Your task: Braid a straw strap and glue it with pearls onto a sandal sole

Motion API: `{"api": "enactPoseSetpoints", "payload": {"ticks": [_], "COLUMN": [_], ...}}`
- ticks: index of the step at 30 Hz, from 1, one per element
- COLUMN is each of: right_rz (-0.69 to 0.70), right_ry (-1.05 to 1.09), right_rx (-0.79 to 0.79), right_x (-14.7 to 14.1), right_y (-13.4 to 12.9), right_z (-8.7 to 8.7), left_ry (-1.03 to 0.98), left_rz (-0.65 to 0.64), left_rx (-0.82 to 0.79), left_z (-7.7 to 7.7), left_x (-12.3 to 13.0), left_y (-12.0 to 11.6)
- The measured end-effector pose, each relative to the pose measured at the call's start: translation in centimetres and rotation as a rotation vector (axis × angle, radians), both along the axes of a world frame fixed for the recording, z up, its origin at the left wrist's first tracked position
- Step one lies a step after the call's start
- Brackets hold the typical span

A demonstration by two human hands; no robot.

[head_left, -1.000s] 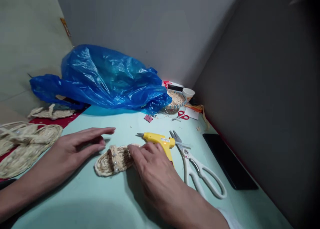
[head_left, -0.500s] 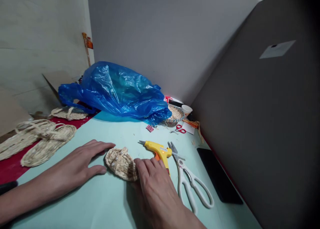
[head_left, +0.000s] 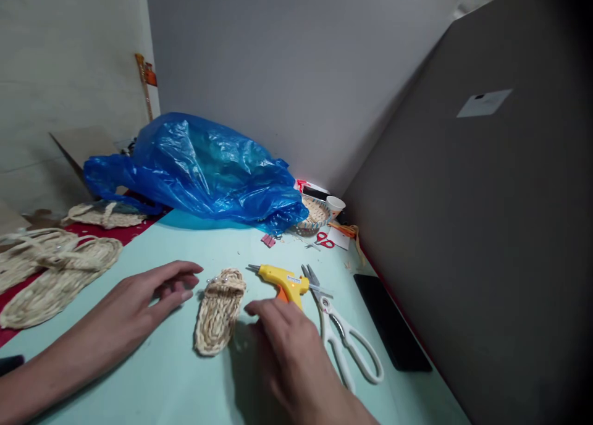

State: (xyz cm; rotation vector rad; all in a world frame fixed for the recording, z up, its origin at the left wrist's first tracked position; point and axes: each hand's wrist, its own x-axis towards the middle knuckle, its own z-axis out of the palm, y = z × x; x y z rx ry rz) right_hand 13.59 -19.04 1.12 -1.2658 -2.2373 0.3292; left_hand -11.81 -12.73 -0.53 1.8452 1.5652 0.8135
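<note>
A small woven straw slipper (head_left: 218,320) with a strap and pearl-like beads lies on the pale green tabletop between my hands. Its strap end points away from me. To its left, my left hand (head_left: 160,292) is open with loosely bent fingers, touching neither slipper nor tool. My right hand (head_left: 287,345) hovers just right of the slipper, holding nothing visible, fingers bent and apart from it; its thumb is mostly hidden. Beyond that hand lies a yellow glue gun (head_left: 282,278), its handle partly covered by my knuckles. White-handled scissors (head_left: 340,332) rest to the right.
More straw sandals (head_left: 69,270) lie at the left on red cloth. A blue plastic bag (head_left: 199,172) fills the back, beside a small basket (head_left: 317,214), paper cup (head_left: 335,204) and red scissors (head_left: 324,240). A black flat slab (head_left: 391,323) sits by the right-hand partition (head_left: 463,227).
My right hand has let go of the slipper, which is turned from lying crosswise to pointing away from me. My left fingers are more curled. The whole view has shifted slightly.
</note>
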Motion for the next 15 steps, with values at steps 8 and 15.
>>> {"api": "enactPoseSetpoints", "payload": {"ticks": [8, 15], "right_rz": [-0.069, -0.024], "right_ry": [0.13, 0.16], "right_rx": [-0.244, -0.366], "right_x": [-0.1, -0.9], "right_y": [4.3, 4.0], "right_z": [2.1, 1.2], "left_ry": [-0.049, 0.016], "left_rz": [0.025, -0.013], "left_rx": [-0.149, -0.251], "left_z": [-0.2, -0.5], "left_x": [1.0, 2.2], "left_y": [-0.5, -0.2]}}
